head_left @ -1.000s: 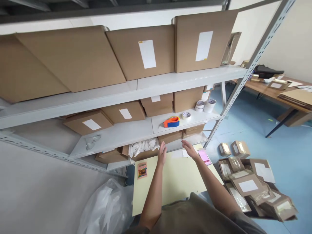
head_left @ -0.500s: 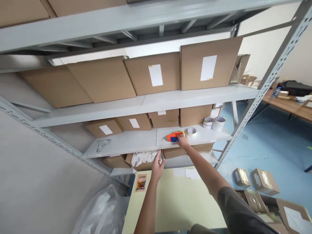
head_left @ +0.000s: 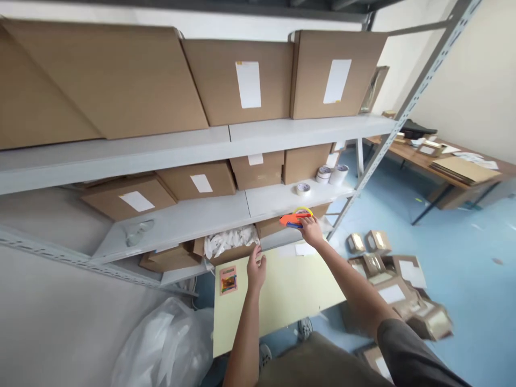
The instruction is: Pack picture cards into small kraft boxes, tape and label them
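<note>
My right hand [head_left: 311, 231] is closed round an orange and blue tape dispenser [head_left: 291, 219] with a yellow ring at its back. The dispenser is held up in front of the shelf edge, above the pale table. My left hand [head_left: 256, 269] hangs over the table with its fingers apart and nothing in it. Nearest to it is an open carton of crumpled white paper [head_left: 229, 241] on the low shelf. A pink printed card [head_left: 228, 280] lies on the table [head_left: 282, 301] to the left of that hand.
On the shelf [head_left: 201, 215] stand cartons [head_left: 308, 161], a single tape roll [head_left: 303, 189] and stacked rolls [head_left: 338, 174]. Clear goggles [head_left: 138, 232] lie at its left end. A plastic bag [head_left: 165, 344] bulges beside the table; boxes [head_left: 397, 293] cover floor at right.
My right hand has lifted the tape dispenser off the shelf and drawn it back toward me. The view has tipped down and moved closer; my left hand stays open.
</note>
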Motion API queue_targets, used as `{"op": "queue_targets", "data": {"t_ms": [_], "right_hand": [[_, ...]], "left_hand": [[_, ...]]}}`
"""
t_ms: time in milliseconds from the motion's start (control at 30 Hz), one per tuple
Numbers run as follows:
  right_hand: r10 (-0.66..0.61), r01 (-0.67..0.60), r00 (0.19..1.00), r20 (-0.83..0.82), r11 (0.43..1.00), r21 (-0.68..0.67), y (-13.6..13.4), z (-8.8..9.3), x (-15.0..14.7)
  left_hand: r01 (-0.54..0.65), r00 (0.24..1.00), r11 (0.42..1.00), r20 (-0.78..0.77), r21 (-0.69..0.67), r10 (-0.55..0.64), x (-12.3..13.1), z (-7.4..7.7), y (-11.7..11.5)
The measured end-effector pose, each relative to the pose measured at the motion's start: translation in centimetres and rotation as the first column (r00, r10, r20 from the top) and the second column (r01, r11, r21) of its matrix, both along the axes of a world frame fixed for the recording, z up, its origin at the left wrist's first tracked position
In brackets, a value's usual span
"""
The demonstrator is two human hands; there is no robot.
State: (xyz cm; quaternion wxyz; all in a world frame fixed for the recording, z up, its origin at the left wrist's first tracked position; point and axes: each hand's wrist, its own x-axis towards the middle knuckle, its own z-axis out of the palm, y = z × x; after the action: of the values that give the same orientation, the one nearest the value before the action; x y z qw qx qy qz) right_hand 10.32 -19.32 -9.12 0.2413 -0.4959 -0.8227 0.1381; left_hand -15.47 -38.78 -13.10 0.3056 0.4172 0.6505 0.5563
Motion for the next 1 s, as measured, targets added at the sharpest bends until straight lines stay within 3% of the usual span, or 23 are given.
{"op": "queue_targets", "data": {"t_ms": [133, 267, 467, 667, 767, 833, 933, 1000], "right_hand": [[-0.164, 0.166, 0.986, 0.022, 0.982, -0.091, -6.6, -3.5, 3.2], [-0.302, 0.307, 0.952, 0.056, 0.933, -0.190, -11.0, -8.3, 5.4], [-0.356, 0.372, 0.927, 0.116, 0.843, -0.389, -13.3, -16.1, 7.8], [-0.266, 0.364, 0.924, 0.274, 0.829, -0.425, -16.0, -22.6, 11.3], [-0.245, 0.380, 0.913, 0.325, 0.799, -0.466, -16.8, -24.0, 13.0], [-0.212, 0.388, 0.902, 0.376, 0.779, -0.493, -16.6, -23.8, 13.6], [-0.124, 0.394, 0.876, 0.467, 0.742, -0.543, -15.1, -22.0, 13.4], [-0.083, 0.365, 0.879, 0.469, 0.749, -0.552, -13.8, -20.0, 12.6]], "left_hand": [[0.073, 0.997, 0.996, 0.003, -0.041, -0.073, 0.4, -1.0, -1.3], [0.100, 0.995, 0.991, 0.007, -0.094, -0.099, 0.9, -2.2, -3.0], [0.111, 0.993, 0.971, -0.010, -0.212, -0.115, 2.6, -4.7, -5.5], [0.103, 0.992, 0.946, -0.039, -0.308, -0.120, 5.9, -7.0, -7.2], [0.089, 0.992, 0.935, -0.050, -0.344, -0.113, 7.6, -7.6, -7.4], [0.075, 0.993, 0.929, -0.057, -0.361, -0.103, 8.7, -7.7, -7.2], [0.066, 0.992, 0.933, -0.078, -0.354, -0.099, 9.5, -7.5, -6.5], [0.061, 0.990, 0.943, -0.101, -0.328, -0.099, 9.6, -6.9, -6.0]]}}
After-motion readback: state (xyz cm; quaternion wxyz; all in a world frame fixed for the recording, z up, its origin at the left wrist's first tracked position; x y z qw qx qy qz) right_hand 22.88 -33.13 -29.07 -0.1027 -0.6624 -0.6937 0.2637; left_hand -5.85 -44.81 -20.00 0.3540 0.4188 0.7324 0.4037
